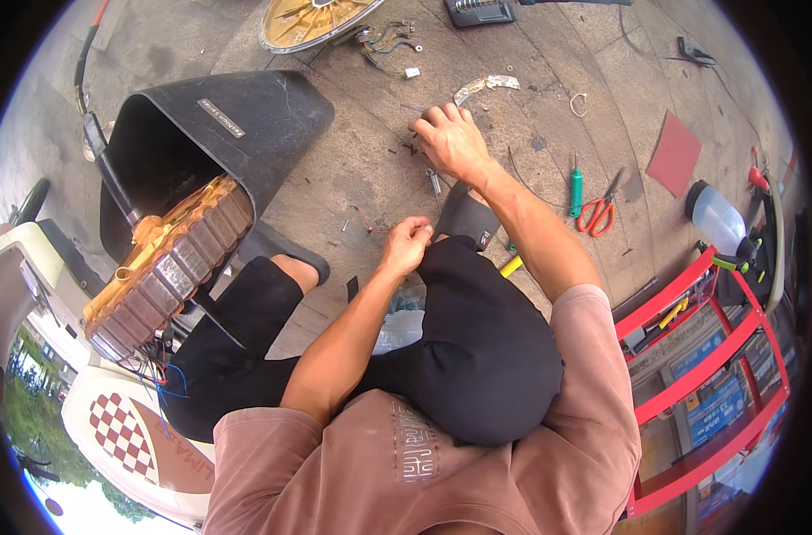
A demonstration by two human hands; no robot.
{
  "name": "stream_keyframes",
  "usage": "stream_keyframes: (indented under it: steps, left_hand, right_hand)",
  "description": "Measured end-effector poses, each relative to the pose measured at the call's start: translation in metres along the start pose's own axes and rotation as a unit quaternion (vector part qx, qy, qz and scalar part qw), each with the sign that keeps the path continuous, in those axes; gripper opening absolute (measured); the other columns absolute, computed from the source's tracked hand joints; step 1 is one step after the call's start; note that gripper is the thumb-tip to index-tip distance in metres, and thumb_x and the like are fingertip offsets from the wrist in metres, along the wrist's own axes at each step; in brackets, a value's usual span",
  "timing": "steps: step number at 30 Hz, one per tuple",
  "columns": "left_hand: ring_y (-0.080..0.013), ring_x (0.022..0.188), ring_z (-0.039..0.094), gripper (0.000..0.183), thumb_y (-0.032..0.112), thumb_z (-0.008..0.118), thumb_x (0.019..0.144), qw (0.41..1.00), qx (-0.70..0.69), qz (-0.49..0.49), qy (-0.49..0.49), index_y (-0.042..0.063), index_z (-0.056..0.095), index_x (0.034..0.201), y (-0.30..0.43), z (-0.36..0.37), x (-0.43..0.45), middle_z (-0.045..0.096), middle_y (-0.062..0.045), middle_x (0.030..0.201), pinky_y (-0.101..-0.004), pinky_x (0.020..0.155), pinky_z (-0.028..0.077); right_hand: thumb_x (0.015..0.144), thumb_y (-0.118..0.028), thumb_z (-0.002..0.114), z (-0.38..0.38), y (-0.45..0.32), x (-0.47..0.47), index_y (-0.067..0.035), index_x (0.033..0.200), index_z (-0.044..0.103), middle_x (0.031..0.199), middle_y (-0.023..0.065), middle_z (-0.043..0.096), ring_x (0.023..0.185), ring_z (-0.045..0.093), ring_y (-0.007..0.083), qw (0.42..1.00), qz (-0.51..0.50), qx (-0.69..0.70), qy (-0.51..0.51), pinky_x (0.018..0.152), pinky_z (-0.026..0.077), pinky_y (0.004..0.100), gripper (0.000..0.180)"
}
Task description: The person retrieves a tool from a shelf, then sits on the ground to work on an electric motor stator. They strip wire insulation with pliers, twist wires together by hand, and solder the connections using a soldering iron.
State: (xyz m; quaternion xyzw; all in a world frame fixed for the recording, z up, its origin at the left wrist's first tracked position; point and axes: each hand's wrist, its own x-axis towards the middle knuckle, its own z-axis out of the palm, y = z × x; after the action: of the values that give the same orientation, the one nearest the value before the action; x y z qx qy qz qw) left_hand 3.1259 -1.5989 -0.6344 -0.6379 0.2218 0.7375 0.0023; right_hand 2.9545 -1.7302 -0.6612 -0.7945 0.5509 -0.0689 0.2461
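My right hand reaches down to the paving, fingers curled over small dark scraps; whether it pinches one cannot be made out. Nearer my body, my left hand hangs beside my bent knee with thumb and fingertips together, and anything between them is too small to see. Thin reddish wire bits lie on the ground just past it. Between the hands is a small metal coil. A motor stator with copper windings leans at the mouth of a black plastic shell to my left.
Orange-handled scissors and a green-handled screwdriver lie to the right. Beyond are a red sheet, a clear bottle and a red metal rack. A round metal cover and wire leads lie ahead. A white scooter stands left.
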Motion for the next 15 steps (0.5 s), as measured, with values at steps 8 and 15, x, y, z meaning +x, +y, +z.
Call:
stream_keyframes:
  steps: [8, 15]
  left_hand:
    - [-0.0118, 0.083, 0.057, 0.033, 0.019, 0.054, 0.09, 0.999, -0.016, 0.031, -0.008, 0.0, 0.054, 0.117, -0.005, -0.023, -0.02, 0.062, -0.006, 0.098, -0.0251, 0.07, 0.047]
    - [-0.0123, 0.08, 0.058, 0.034, 0.019, 0.055, 0.088, 0.991, 0.061, 0.117, 0.036, -0.001, 0.056, 0.115, 0.015, -0.046, -0.036, 0.063, -0.006, 0.093, -0.0254, 0.07, 0.046]
  right_hand:
    - [0.082, -0.018, 0.051, 0.015, 0.003, 0.017, -0.012, 0.085, 0.06, 0.092, 0.005, 0.053, 0.093, 0.05, 0.0218, 0.983, -0.069, -0.126, -0.116, 0.079, 0.039, 0.0351, 0.011]
    - [0.079, -0.018, 0.057, -0.002, 0.006, 0.014, -0.007, 0.093, 0.057, 0.098, 0.0094, 0.055, 0.096, 0.053, 0.028, 0.992, -0.036, -0.064, -0.106, 0.082, 0.044, 0.039, 0.017]
